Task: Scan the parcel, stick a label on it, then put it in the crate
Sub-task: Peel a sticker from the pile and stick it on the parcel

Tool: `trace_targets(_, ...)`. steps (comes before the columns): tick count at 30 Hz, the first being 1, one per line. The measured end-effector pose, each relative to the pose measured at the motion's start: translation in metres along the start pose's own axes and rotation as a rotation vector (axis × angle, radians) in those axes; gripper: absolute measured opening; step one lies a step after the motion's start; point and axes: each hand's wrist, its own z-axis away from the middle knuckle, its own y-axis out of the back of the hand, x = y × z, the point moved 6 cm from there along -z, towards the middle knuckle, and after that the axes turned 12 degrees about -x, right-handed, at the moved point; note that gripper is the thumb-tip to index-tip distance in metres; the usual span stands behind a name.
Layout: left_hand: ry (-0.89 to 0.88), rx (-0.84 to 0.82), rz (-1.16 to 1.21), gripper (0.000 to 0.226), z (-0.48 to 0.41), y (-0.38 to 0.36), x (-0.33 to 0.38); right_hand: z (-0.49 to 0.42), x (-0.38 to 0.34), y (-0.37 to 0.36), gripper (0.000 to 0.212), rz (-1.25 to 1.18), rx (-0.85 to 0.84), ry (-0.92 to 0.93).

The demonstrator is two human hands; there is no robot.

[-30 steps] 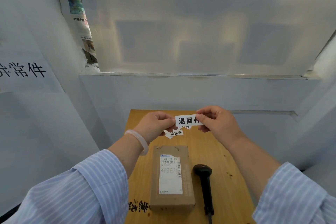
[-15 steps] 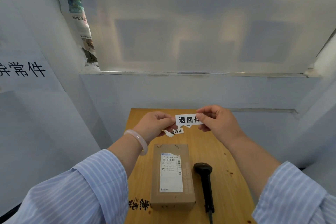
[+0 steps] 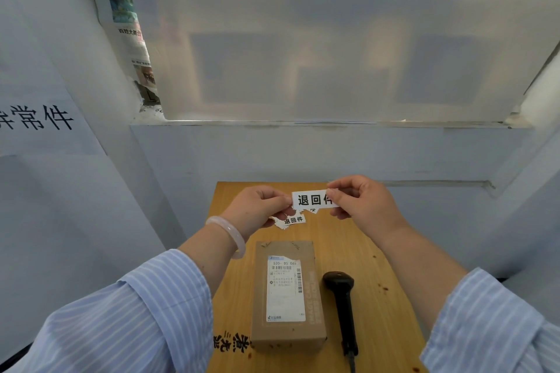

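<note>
A brown cardboard parcel (image 3: 288, 294) lies on the wooden table (image 3: 378, 257), its white shipping label facing up. Above the table's far end I hold a small white label (image 3: 312, 200) with black characters. My left hand (image 3: 257, 206) pinches its left end and my right hand (image 3: 360, 203) pinches its right end. More labels of the same kind (image 3: 291, 220) lie on the table just below it. A black handheld scanner (image 3: 342, 303) rests to the right of the parcel. No crate is in view.
The narrow table stands against a pale blue wall with a frosted window above. A white sign (image 3: 39, 118) with black characters hangs on the left wall. Newspaper (image 3: 127, 27) lines the window's left edge.
Both hands with the label have risen slightly and the view has tilted a little. The parcel and scanner have not moved.
</note>
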Motion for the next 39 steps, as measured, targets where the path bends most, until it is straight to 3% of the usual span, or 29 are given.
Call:
trace_targets(20, -0.02, 0.022, 0.0, 0.007, -0.006, 0.003, -0.002, -0.01, 0.005, -0.007, 0.011, 0.047, -0.028, -0.013)
trace_targets(25, -0.076, 0.037, -0.108, 0.007, -0.009, 0.003, 0.002, -0.015, 0.007, -0.011, 0.041, 0.286, 0.061, -0.006)
trace_targets(28, -0.098, 0.052, -0.207, 0.008, -0.011, 0.002, 0.004, -0.014, -0.003, -0.021, 0.028, 0.433, 0.082, 0.061)
trace_targets(32, -0.11, 0.062, -0.294, 0.01, -0.014, 0.001, 0.002, -0.021, 0.002, -0.044, 0.023, 0.308, -0.09, -0.003)
trace_targets(39, -0.1, 0.038, -0.325, 0.009, -0.017, 0.002, -0.008, -0.027, 0.011, -0.051, 0.014, 0.301, -0.099, -0.011)
